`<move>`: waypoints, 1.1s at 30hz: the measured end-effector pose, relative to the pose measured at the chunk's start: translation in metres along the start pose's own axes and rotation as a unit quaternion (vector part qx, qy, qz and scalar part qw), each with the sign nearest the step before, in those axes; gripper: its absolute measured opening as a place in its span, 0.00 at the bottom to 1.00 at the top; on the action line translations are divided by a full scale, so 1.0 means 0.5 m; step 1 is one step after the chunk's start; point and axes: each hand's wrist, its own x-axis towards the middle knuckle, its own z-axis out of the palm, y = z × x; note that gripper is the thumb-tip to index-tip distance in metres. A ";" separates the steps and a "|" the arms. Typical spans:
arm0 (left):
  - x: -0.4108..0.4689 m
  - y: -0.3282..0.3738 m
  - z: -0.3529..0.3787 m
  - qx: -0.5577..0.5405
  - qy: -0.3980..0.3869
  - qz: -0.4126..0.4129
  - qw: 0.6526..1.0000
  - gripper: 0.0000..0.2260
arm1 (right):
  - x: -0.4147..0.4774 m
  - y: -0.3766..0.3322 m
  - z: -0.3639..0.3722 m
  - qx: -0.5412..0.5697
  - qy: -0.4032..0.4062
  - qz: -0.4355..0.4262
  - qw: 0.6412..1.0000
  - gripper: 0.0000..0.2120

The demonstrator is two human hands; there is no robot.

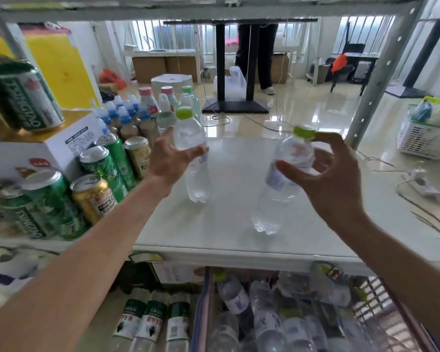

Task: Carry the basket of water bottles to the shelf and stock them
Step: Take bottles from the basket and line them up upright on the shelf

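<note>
Ahead, left hand (172, 161) grips left bottle (196, 179), right hand (335, 179) holds tilted right bottle (277, 194).

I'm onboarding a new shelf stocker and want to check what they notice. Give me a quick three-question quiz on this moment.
1. True or false: the left hand holds the left bottle and the right hand holds the right bottle.
2. The right bottle's cap is: A red, B green, C blue.
3. Fill in: the beer cans stand on the shelf to the ___ of both bottles.
Key: 1 true; 2 B; 3 left.
</note>
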 end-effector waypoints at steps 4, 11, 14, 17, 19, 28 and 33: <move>0.055 -0.013 0.006 0.052 0.013 0.009 0.999 0.30 | 0.062 0.043 0.101 -0.002 0.051 -0.002 0.999 0.32; 0.038 -0.069 0.004 -0.005 0.016 -0.051 0.999 0.46 | 0.099 0.114 0.151 0.023 0.012 0.031 0.999 0.33; 0.053 -0.074 0.004 0.011 -0.027 -0.058 0.998 0.38 | 0.114 0.104 0.160 0.002 -0.013 -0.006 1.000 0.34; 0.047 -0.088 0.015 0.078 -0.031 -0.042 0.996 0.33 | 0.127 0.064 0.194 -0.047 -0.027 -0.059 0.997 0.34; 0.031 -0.109 0.017 0.055 -0.018 -0.046 0.997 0.32 | 0.131 0.041 0.222 -0.059 -0.053 -0.071 0.994 0.35; 0.006 -0.158 -0.009 0.094 -0.114 -0.097 0.984 0.31 | 0.129 0.047 0.310 -0.074 -0.211 0.021 0.975 0.26; 0.005 -0.204 0.002 0.162 -0.098 -0.087 0.978 0.34 | 0.103 0.132 0.316 -0.021 -0.251 0.072 0.965 0.33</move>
